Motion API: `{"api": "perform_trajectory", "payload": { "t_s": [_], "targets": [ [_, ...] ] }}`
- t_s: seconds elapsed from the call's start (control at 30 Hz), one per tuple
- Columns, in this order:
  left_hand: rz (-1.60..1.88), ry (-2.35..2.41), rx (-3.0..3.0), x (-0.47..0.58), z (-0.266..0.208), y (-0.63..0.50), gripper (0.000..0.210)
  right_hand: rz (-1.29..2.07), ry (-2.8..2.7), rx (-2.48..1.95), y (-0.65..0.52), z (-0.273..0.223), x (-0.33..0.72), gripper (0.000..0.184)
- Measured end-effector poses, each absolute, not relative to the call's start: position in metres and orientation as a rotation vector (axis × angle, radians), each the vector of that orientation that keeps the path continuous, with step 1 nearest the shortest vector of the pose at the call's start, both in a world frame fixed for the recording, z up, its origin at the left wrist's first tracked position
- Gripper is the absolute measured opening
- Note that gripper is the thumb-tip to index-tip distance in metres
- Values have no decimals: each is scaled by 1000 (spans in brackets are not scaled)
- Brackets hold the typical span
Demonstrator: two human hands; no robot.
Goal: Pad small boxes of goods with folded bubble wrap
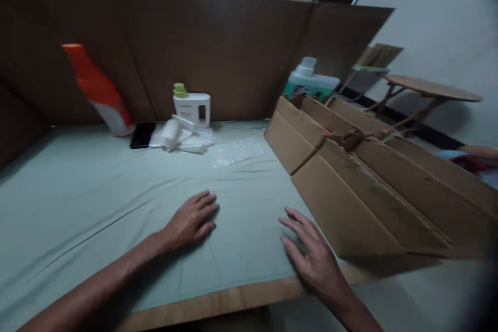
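My left hand (193,219) rests palm down on the pale green cloth (116,192) that covers the table, its fingers stretched out and nothing in it. Over the table's right front part, close to the cardboard boxes (342,202), is my right hand (313,254), slightly blurred, with thumb and fingers apart and holding nothing. Farther back lies a sheet of bubble wrap (237,152). To its left a crumpled white plastic roll (171,135) lies in front of a white jug (190,105) with a green cap. Beside the roll is a black phone (142,135).
A red-orange bottle (101,91) leans at the back left by the tall cardboard wall (218,46). One teal detergent bottle (311,81) stands in the boxes at right. Beyond them are a round wooden table (431,88) and part of another person's arm (480,151).
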State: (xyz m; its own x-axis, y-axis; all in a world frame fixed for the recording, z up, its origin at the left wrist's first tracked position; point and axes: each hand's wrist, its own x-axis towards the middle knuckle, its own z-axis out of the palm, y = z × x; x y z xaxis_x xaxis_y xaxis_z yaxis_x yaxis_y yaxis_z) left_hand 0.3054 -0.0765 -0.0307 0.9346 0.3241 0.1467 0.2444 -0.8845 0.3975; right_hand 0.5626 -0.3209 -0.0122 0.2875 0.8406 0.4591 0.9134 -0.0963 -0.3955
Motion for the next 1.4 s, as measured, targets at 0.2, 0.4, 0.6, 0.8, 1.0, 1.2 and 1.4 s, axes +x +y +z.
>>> {"api": "perform_trajectory", "payload": {
  "t_s": [0.2,0.4,0.6,0.8,1.0,1.2,1.4],
  "targets": [
    [535,1196,2653,198,-40,14,50,-75,-1722,-2019,-134,-4,590,54],
    [761,1360,2528,186,-45,12,39,-105,-1577,-2029,-21,-7,603,15],
    [774,1434,2446,194,-43,15,23,-282,-1255,-1921,30,25,599,44],
    [715,1451,2440,197,-35,16,18,13,-1672,-1728,112,22,520,43],
    [693,1465,2427,197,-30,18,19,-219,-1955,-1725,113,-10,458,48],
    [802,1624,2376,183,-19,24,38,-492,-1947,-1530,52,-36,431,35],
    [1089,2235,2153,60,75,69,64,-457,-2045,-1507,50,-47,424,32]
  ]
}}
